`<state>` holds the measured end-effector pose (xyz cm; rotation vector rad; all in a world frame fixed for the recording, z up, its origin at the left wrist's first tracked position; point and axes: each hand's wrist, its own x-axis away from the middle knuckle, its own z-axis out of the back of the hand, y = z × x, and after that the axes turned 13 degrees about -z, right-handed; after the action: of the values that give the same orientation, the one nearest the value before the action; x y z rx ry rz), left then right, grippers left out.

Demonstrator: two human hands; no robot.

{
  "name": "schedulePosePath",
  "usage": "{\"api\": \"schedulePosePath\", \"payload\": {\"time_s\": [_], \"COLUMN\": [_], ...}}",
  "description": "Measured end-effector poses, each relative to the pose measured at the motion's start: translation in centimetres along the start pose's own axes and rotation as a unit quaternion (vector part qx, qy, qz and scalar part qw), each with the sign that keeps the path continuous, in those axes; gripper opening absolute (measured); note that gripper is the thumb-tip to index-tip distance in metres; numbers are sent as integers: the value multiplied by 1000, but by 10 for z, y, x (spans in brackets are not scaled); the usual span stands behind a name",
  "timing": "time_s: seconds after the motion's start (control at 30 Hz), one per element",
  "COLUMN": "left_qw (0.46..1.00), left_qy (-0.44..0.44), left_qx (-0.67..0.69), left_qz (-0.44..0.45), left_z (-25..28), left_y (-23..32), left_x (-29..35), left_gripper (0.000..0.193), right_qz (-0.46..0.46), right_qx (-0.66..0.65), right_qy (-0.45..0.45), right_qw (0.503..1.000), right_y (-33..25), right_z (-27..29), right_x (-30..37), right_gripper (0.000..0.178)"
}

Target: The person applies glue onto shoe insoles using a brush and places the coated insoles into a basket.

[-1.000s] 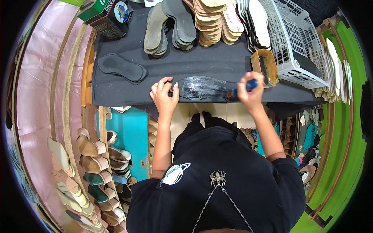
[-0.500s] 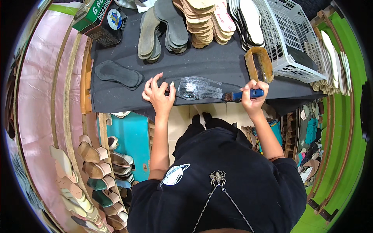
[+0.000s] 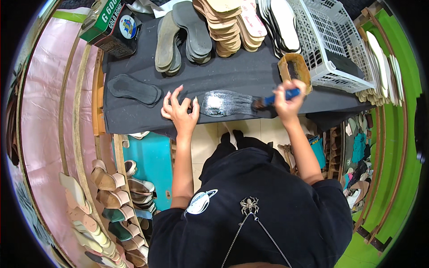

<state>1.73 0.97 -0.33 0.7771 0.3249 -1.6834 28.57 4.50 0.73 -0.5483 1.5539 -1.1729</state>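
A black shoe sole (image 3: pixel 228 103) lies across the near edge of the table, its upper face wet and shiny. My right hand (image 3: pixel 289 100) is closed round the blue handle of a paintbrush (image 3: pixel 268 102), whose dark bristles touch the sole toward its right end. Motion blurs this hand and the brush. Beside the sole's left end rests my left hand (image 3: pixel 181 109), fingers spread and curved, thumb close to the sole's tip, holding nothing. Just behind my right hand stands an open yellowish-brown container (image 3: pixel 286 67) with stained walls.
Another pair of dark soles (image 3: pixel 134 89) lies at the left. Stacked grey soles (image 3: pixel 192 33), beige insoles (image 3: pixel 225 33) and white ones (image 3: pixel 286 27) line the back. A green-and-black tin (image 3: pixel 114 29) stands back left, a white plastic crate (image 3: pixel 328 67) back right. Shoe lasts (image 3: pixel 111 198) hang on the left rack.
My right hand has shifted slightly, with the brush tilting and its bristles lying a little further left and up on the sole. The wet coating looks more even. My left hand stays beside the sole.
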Motion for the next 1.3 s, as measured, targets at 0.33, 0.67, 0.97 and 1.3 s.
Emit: {"api": "schedulePosePath", "payload": {"time_s": [0.33, 0.67, 0.97, 1.3], "left_qw": [997, 994, 992, 992], "left_qy": [16, 15, 4, 13], "left_qx": [74, 102, 120, 113], "left_qz": [1, 20, 33, 51], "left_z": [-10, -11, -14, -13], "left_y": [-5, -10, -5, -7], "left_x": [3, 9, 4, 6], "left_gripper": [26, 16, 11, 11], "right_qz": [54, -11, 1, 15], "right_qx": [41, -28, -22, 35], "right_qy": [-87, -47, -67, -20], "right_qw": [994, 998, 998, 999], "right_y": [-40, -15, -6, -17], "right_z": [-45, 22, -44, 3], "right_x": [-3, 1, -10, -13], "right_gripper": [31, 31, 31, 29]}}
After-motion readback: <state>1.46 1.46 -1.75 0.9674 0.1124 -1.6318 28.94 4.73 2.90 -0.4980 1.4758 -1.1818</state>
